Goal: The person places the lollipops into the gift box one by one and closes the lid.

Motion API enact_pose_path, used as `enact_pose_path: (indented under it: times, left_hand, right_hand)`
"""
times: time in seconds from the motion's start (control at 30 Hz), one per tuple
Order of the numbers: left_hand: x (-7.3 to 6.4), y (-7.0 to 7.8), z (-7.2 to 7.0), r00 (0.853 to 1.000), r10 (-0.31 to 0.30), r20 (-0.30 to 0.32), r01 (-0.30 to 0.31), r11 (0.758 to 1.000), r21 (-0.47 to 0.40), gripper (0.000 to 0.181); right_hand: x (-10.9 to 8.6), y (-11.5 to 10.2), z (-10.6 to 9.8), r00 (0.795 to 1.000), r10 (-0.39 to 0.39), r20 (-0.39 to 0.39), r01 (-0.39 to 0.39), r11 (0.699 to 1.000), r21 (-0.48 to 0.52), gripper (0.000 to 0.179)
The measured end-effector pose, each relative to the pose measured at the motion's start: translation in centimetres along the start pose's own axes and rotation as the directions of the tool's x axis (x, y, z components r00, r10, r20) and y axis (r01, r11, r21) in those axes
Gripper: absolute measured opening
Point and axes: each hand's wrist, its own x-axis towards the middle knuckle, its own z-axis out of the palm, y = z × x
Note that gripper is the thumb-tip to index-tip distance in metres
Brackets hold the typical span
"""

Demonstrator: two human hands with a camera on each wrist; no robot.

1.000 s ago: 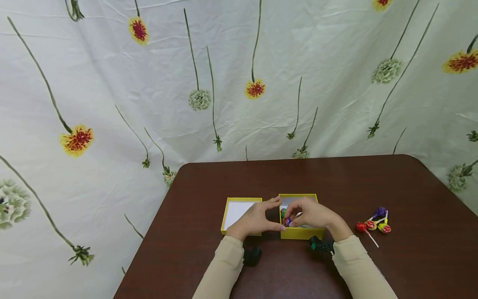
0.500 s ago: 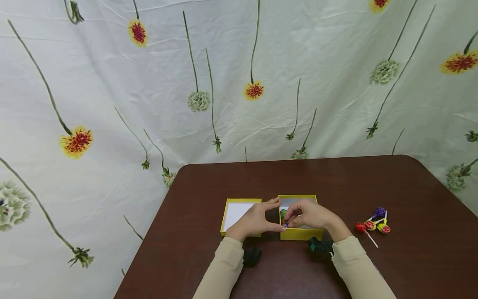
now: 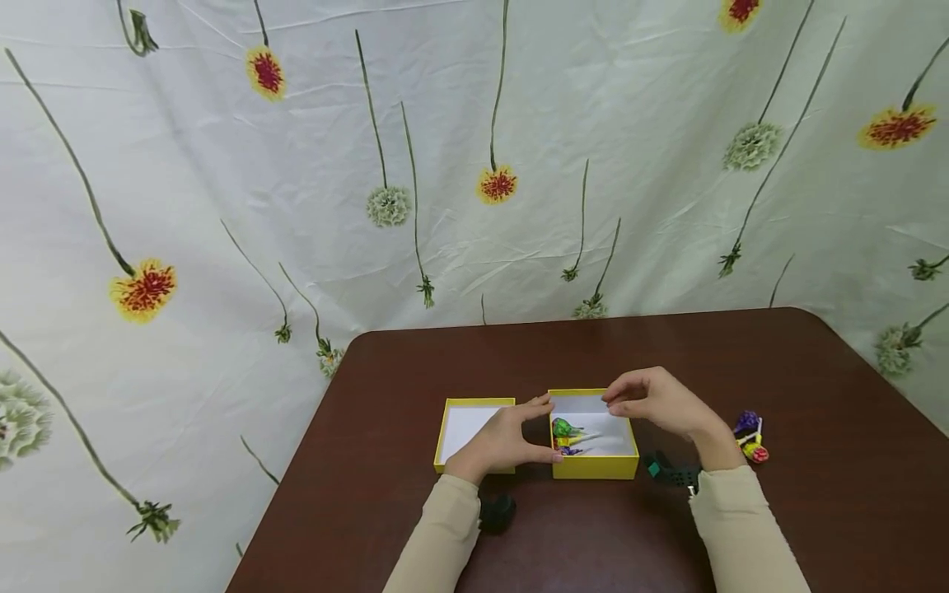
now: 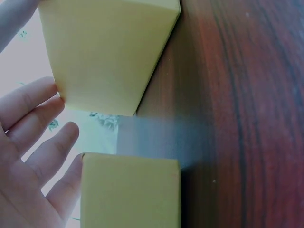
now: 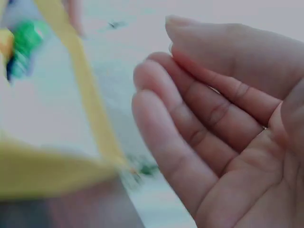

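Observation:
A yellow box (image 3: 596, 468) with a white inside stands in front of me, its top off. Green (image 3: 565, 427), yellow and purple lollipops lie inside along its left end. My left hand (image 3: 502, 439) spans that end, thumb by the front corner and fingers toward the back. In the left wrist view, its fairly straight fingertips touch the edge of the box wall (image 4: 104, 52). My right hand (image 3: 666, 403) hovers beside the box's back right corner. Its fingers are loosely bent with nothing between them, as the right wrist view also shows.
The yellow lid (image 3: 469, 424) lies white side up left of the box, partly under my left hand. Several lollipops, including a purple one (image 3: 747, 422), lie on the brown table (image 3: 415, 362) at right, partly hidden by my right wrist. A flowered cloth (image 3: 445, 165) hangs behind.
My right hand has let go of a purple lollipop in the box and risen out to the right, uncovering the lollipops inside. My left hand stays on the box.

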Motion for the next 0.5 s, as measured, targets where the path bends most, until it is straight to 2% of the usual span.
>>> enact_pose_path:
  times: [0.13, 0.23, 0.4, 0.5]
  left_hand:
    - [0.1, 0.0, 0.1, 1.0, 0.001, 0.002, 0.0, 1.0, -0.011, 0.084]
    - [0.2, -0.1, 0.3, 1.0, 0.0, 0.001, 0.0, 1.0, -0.002, 0.083]
    - [0.1, -0.3, 0.3, 1.0, -0.007, -0.003, 0.007, 1.0, -0.011, 0.082]
    - [0.0, -0.3, 0.2, 1.0, -0.009, -0.005, 0.009, 1.0, -0.024, 0.082]
  right_hand:
    - [-2.3, 0.9, -3.0, 0.985, 0.059, -0.161, -0.067, 0.997, -0.047, 0.029]
    - [-4.1, 2.1, -4.9, 0.952, 0.117, -0.281, -0.146, 0.986, -0.082, 0.037]
    - [-6.5, 4.7, -6.8, 0.861, 0.299, -0.412, -0.299, 0.952, 0.066, 0.058]
    - [-7.4, 6.3, -7.3, 0.793, 0.397, -0.463, -0.377, 0.916, 0.139, 0.062]
